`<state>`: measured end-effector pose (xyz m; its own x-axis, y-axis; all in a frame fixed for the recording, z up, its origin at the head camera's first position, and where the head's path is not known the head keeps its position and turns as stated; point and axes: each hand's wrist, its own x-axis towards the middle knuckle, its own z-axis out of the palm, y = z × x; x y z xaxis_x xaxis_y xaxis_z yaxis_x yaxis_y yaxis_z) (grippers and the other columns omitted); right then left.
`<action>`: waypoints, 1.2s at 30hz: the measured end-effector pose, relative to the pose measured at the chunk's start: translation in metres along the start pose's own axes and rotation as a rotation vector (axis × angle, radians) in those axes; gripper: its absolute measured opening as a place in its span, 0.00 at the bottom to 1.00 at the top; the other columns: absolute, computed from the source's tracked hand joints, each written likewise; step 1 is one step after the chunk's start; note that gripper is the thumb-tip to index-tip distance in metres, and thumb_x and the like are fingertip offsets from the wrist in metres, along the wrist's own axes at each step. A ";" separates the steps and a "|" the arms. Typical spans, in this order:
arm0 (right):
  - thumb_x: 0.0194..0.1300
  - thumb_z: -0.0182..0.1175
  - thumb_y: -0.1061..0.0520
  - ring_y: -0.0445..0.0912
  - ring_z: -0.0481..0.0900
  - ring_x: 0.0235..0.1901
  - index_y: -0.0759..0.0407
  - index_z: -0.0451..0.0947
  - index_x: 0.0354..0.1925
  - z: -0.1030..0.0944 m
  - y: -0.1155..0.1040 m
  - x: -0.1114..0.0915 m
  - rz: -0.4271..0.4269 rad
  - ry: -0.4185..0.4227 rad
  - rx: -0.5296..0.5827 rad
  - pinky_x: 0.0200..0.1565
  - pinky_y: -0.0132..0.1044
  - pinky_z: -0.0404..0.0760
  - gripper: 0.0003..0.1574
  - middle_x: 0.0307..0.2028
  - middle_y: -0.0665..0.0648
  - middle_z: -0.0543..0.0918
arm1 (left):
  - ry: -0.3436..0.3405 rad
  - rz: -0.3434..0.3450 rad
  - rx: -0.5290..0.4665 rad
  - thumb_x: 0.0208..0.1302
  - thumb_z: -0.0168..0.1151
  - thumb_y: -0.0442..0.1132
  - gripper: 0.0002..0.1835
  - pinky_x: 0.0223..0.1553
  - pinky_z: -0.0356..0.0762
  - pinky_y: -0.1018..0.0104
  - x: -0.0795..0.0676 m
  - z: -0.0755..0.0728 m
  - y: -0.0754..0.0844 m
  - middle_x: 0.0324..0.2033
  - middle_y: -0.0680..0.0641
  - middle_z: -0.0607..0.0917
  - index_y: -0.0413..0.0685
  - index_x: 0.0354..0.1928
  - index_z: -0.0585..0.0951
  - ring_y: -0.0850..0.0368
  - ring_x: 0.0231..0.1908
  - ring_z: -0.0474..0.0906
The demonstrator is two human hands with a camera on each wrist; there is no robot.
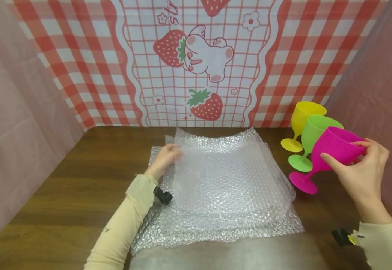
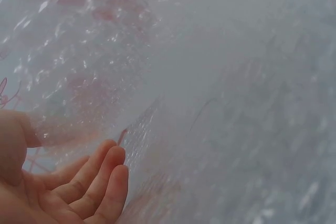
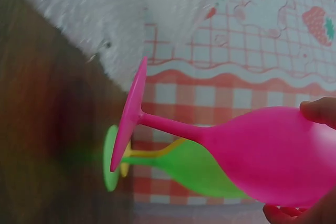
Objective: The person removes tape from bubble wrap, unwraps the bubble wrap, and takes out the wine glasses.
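Note:
In the head view my right hand (image 1: pixel 365 168) grips the bowl of a pink goblet (image 1: pixel 338 146), thumb on the near side and fingers at the rim. The goblet tilts; its round foot and stem show in the right wrist view. Next to it stand a green goblet (image 1: pixel 314 137) and a yellow goblet (image 1: pixel 305 114). My left hand (image 1: pixel 163 159) is at the left edge of a stack of clear bubble wrap sheets (image 1: pixel 223 183). In the left wrist view its fingers (image 2: pixel 100 184) are extended, lightly bent, and the thumb shows through the plastic.
The bubble wrap lies in uneven layers on a dark wooden table (image 1: pixel 54 195), its far corners raised. A greyish translucent sheet (image 1: pixel 233 255) shows at the near edge. Behind hangs a red checked cloth (image 1: pixel 94 67) with strawberry prints; pink fabric (image 1: pixel 17 112) closes both sides.

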<state>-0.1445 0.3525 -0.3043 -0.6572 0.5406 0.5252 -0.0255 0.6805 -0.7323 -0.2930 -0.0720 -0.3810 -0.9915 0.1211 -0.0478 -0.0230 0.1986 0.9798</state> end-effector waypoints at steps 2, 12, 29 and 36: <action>0.41 0.72 0.55 0.25 0.52 0.45 0.34 0.59 0.40 0.001 0.005 0.001 -0.020 0.020 -0.004 0.40 0.21 0.56 0.36 0.51 0.35 0.55 | 0.004 -0.002 0.006 0.55 0.57 0.34 0.23 0.30 0.71 0.73 0.000 0.000 -0.001 0.36 0.46 0.78 0.35 0.54 0.72 0.62 0.28 0.72; 0.43 0.69 0.56 0.44 0.54 0.61 0.53 0.63 0.44 0.008 0.025 0.003 -0.066 0.054 -0.040 0.55 0.27 0.57 0.31 0.62 0.53 0.57 | 0.012 -0.002 0.003 0.55 0.57 0.34 0.22 0.29 0.71 0.73 -0.001 0.000 0.000 0.37 0.45 0.78 0.35 0.54 0.72 0.63 0.28 0.72; 0.43 0.68 0.60 0.41 0.53 0.62 0.55 0.62 0.53 0.022 0.038 -0.002 -0.160 0.101 0.036 0.58 0.25 0.57 0.39 0.60 0.38 0.51 | 0.017 -0.015 0.018 0.55 0.57 0.34 0.23 0.29 0.71 0.73 -0.001 -0.002 0.001 0.38 0.44 0.78 0.36 0.54 0.71 0.63 0.28 0.72; 0.42 0.70 0.61 0.40 0.47 0.64 0.45 0.55 0.62 0.021 0.039 -0.005 -0.187 0.098 0.045 0.61 0.26 0.55 0.51 0.62 0.41 0.47 | 0.005 -0.020 0.001 0.55 0.57 0.33 0.25 0.29 0.72 0.73 -0.001 -0.003 0.000 0.35 0.46 0.78 0.35 0.57 0.68 0.63 0.27 0.72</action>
<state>-0.1582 0.3658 -0.3451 -0.5613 0.4539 0.6921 -0.1751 0.7521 -0.6353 -0.2927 -0.0747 -0.3800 -0.9914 0.1121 -0.0668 -0.0430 0.2022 0.9784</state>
